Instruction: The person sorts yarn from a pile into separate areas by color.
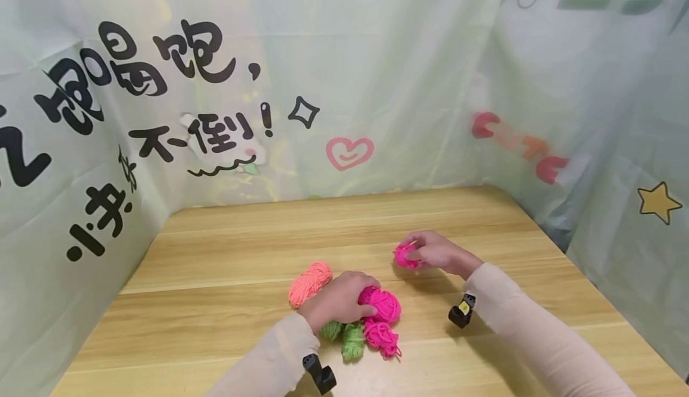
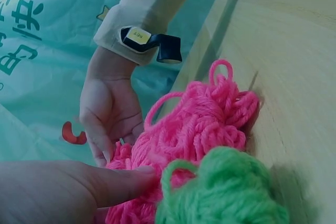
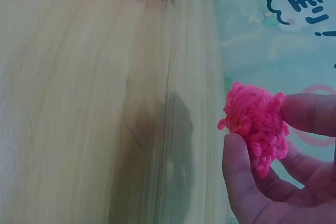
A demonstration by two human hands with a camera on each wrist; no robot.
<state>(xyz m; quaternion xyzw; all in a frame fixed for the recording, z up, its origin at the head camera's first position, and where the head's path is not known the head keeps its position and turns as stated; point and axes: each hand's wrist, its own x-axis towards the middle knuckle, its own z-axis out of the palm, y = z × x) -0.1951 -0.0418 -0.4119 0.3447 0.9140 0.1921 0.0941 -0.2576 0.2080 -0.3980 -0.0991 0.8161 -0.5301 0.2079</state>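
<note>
My right hand (image 1: 435, 250) pinches a small pink yarn ball (image 3: 254, 121) between thumb and fingers, held above the table with a shadow below. My left hand (image 1: 341, 298) is over the cluster of yarn and grips a pink yarn ball (image 1: 385, 306); its thumb presses the pink strands in the left wrist view, while its other fingers are mostly hidden. Just below lies a looser pink yarn bundle (image 1: 381, 337) with stray loops. Two green yarn skeins (image 1: 353, 342) sit beside it, one partly under the left hand. A coral yarn skein (image 1: 310, 283) lies behind the left wrist.
The wooden table (image 1: 226, 253) is bordered at the back and sides by a pale printed cloth (image 1: 409, 86). Black camera mounts (image 1: 320, 374) are worn at both sleeve cuffs.
</note>
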